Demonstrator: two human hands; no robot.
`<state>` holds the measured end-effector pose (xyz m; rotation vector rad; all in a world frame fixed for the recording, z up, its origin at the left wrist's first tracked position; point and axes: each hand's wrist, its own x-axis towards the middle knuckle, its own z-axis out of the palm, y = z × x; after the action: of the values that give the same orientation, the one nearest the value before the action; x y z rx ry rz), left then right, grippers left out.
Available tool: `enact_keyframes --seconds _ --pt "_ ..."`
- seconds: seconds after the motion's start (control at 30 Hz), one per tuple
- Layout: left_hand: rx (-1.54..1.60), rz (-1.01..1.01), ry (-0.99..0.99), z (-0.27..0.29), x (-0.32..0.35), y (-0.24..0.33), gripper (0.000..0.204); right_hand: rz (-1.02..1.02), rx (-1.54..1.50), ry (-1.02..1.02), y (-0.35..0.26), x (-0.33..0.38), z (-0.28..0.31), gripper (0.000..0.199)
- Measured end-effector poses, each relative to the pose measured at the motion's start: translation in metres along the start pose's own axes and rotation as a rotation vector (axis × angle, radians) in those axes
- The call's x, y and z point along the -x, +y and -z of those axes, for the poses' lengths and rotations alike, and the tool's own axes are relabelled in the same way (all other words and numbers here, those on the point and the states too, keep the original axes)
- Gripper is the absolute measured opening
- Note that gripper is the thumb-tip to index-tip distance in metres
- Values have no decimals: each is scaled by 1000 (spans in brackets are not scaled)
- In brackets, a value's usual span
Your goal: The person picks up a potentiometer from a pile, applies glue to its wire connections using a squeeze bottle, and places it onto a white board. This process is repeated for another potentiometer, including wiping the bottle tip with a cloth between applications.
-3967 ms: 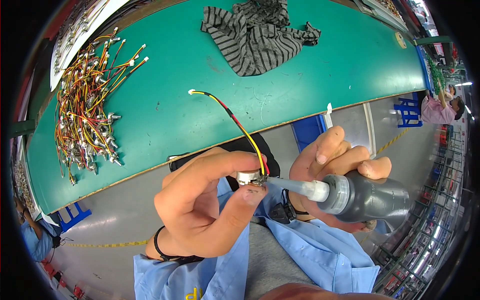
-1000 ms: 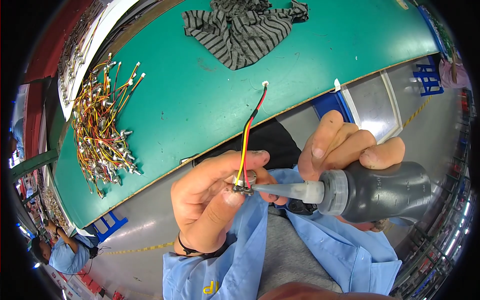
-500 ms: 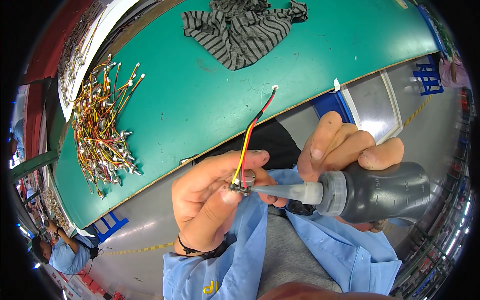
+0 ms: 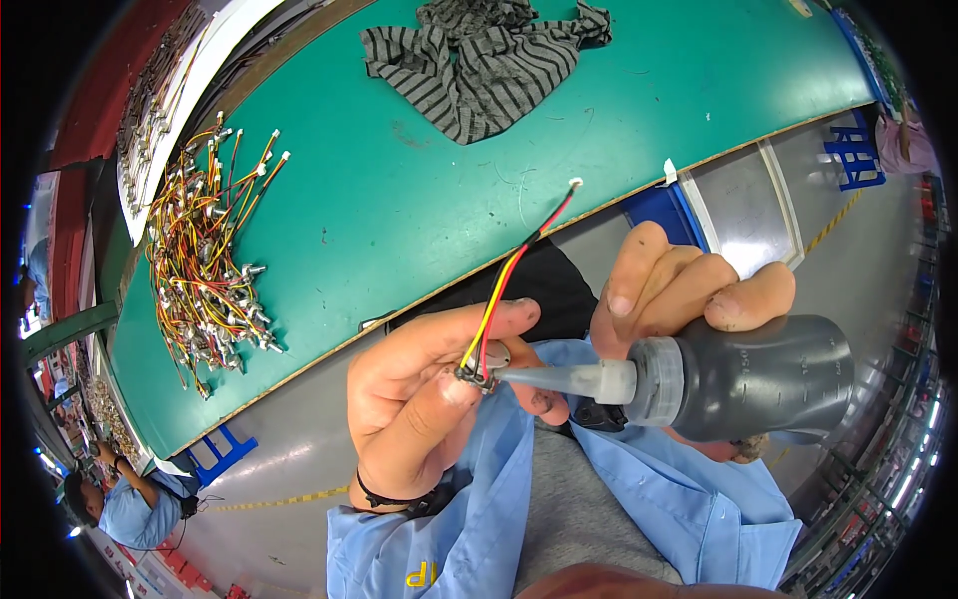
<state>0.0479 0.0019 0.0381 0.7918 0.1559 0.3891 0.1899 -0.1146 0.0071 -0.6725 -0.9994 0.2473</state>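
Partly hidden between thumb and fingertips of the left hand (image 4: 424, 399) is a small metal part (image 4: 477, 371); its shape is hard to make out, since the fingers pinch around it and cover most of it. From it a red, yellow and black wire lead (image 4: 519, 260) rises up and to the right, ending in a tiny white connector above the table edge. The right hand (image 4: 689, 299) is wrapped around a dark squeeze bottle (image 4: 758, 377), fingers curled over the top and thumb pressed along its upper side; the lower fingers are hidden behind the bottle. What the bottle contains cannot be told through its dark wall. Its pale translucent nozzle (image 4: 559, 377) points left and its tip meets the small part, held near the person, over the lap and the blue shirt (image 4: 499, 519).

Farther off, the green table (image 4: 399, 210) carries a heap of similar wire leads (image 4: 205, 260) at the left and a striped grey cloth (image 4: 479, 60) at the far side. Another person in blue (image 4: 130, 509) sits at the lower left, bent by the lens rim and cut off.
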Motion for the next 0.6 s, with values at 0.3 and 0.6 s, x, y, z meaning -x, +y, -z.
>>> enact_keyframes --seconds 0.3,0.6 --pt "155 67 -50 5 -2 0 44 -39 -446 360 1 -17 -9 61" --pt "-160 -65 -16 2 -9 4 43 -139 -681 633 18 -18 -4 81"
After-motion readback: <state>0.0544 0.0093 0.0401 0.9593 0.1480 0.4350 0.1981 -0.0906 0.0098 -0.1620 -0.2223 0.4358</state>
